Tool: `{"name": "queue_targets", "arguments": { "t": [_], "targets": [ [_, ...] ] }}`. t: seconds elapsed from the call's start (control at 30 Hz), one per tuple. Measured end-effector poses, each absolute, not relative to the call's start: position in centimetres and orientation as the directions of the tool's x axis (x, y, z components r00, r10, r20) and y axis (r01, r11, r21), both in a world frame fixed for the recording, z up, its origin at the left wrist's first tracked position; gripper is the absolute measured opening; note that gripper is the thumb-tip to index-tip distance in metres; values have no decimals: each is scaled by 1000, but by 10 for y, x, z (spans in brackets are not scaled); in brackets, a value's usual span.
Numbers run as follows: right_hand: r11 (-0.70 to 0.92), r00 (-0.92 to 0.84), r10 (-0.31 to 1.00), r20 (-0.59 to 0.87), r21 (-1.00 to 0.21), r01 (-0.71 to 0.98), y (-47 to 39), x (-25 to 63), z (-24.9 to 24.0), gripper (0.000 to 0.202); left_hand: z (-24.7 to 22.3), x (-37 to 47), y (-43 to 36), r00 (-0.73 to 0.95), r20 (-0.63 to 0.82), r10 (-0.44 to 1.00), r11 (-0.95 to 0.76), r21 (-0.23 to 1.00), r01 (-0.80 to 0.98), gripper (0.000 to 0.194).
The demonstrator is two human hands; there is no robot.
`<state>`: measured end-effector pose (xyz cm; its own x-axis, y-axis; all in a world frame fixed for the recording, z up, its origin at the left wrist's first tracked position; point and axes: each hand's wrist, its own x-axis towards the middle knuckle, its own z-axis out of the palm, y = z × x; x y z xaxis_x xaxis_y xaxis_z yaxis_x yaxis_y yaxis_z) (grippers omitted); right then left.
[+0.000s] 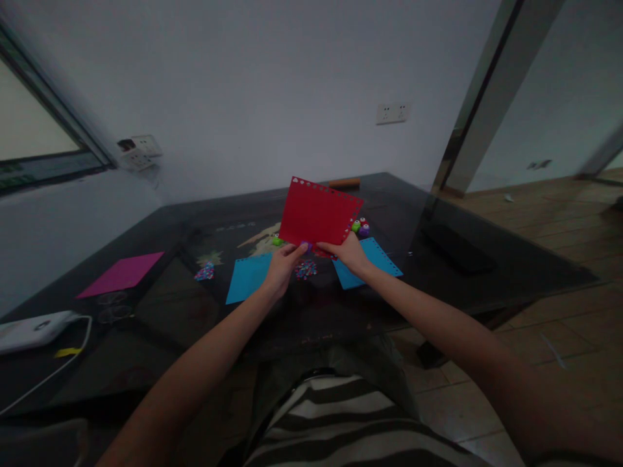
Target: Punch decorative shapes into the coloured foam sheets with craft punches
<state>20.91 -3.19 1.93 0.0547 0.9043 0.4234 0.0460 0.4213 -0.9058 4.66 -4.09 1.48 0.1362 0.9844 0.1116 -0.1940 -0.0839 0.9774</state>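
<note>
A sheet of red paper (318,214) is held up over the table, with small shapes punched out along its far and right edges. My right hand (351,253) pinches its near right corner. My left hand (281,269) is closed round a small purple craft punch (305,246) at the paper's near edge, thumb on top; the fingers beneath are hidden. Below lies a pile of colourful paper bits (306,270). One blue sheet (248,277) lies by my left hand, and another blue sheet (374,263), with punched edges, lies partly under my right hand.
Several craft punches (361,226) sit behind my right hand, and a green punch (277,240) lies left of the red paper. A second pile of bits (205,271), a magenta sheet (121,275) and a white power strip (36,329) with a cable are to the left on the dark table (180,324).
</note>
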Motion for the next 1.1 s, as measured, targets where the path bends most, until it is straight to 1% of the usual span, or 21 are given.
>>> {"name": "queue_targets", "arguments": {
  "t": [0.27, 0.5, 0.6, 0.77, 0.97, 1.1],
  "targets": [
    [462, 56, 884, 463, -886, 36, -33, 208, 20, 50, 13, 46, -41, 132, 158, 978, -128, 969, -214, 19],
    [427, 74, 899, 431, -902, 61, -38, 206, 24, 50, 8, 46, -39, 87, 215, 973, -195, 961, -196, 21],
    [421, 64, 905, 421, -907, 17, -37, 205, 22, 49, 6, 47, -39, 59, 220, 974, -208, 964, -167, 24],
    [306, 18, 952, 305, -946, -104, -35, 202, 16, 53, 5, 48, -38, 66, 203, 977, -190, 967, -167, 27],
    [306, 0, 951, 310, -941, -143, -35, 202, 15, 54, 6, 48, -37, 75, 213, 974, -200, 968, -154, 25],
    [330, -1, 943, 332, -939, -95, -31, 204, 11, 55, 6, 48, -35, 75, 233, 970, -223, 968, -117, 25]
  ]
}}
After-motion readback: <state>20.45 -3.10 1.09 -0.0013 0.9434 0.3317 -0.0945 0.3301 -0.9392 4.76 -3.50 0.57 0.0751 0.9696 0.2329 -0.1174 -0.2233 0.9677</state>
